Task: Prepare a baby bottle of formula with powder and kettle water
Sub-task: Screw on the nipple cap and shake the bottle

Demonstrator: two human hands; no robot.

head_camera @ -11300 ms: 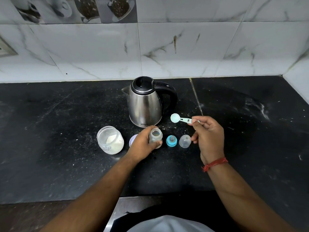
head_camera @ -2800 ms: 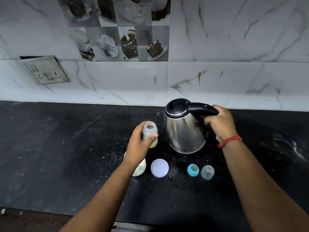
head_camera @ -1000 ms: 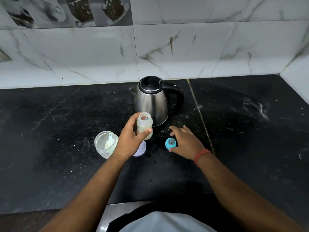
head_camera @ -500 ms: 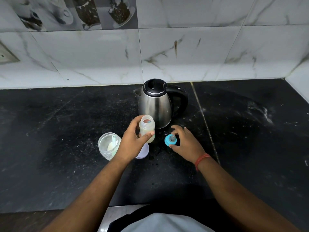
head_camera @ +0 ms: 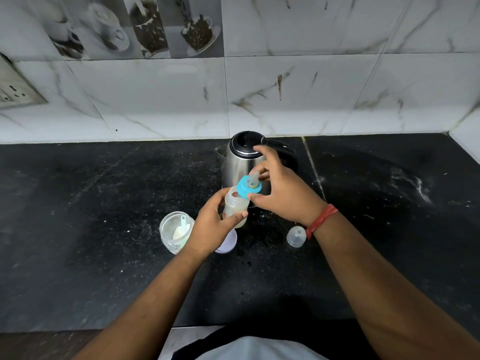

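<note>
We see the left hand [head_camera: 215, 227] wrapped around a small translucent plastic baby bottle [head_camera: 235, 207], thumb on the near side and fingers curled behind it, so the bottle sits upright in that grasp above the black speckled stone counter [head_camera: 104, 229]. Pale, cloudy liquid shows in the bottle's lower part, below the thumb.

Just above the bottle's open neck, the right hand [head_camera: 283, 193] pinches a turquoise plastic screw ring with a clear silicone teat [head_camera: 249, 187]. Its thumb [head_camera: 257, 197] presses the ring's near edge and the other fingers curve over the far side. The ring is tilted, its lower edge touching or nearly touching the bottle's rim; we cannot tell whether it is seated on the thread.

Behind the right hand's fingers stands a stainless steel electric kettle with a black lid and handle [head_camera: 240, 162], partly hidden by them. Left of the left hand's knuckles stands an open clear glass jar [head_camera: 175, 236] holding white powder and a pale scoop. Under the left wrist a round white lid [head_camera: 228, 242] lies flat on the counter. Beside the right wrist, which wears a red thread band [head_camera: 322, 220], a clear domed plastic cap [head_camera: 296, 236] rests on the counter.
</note>
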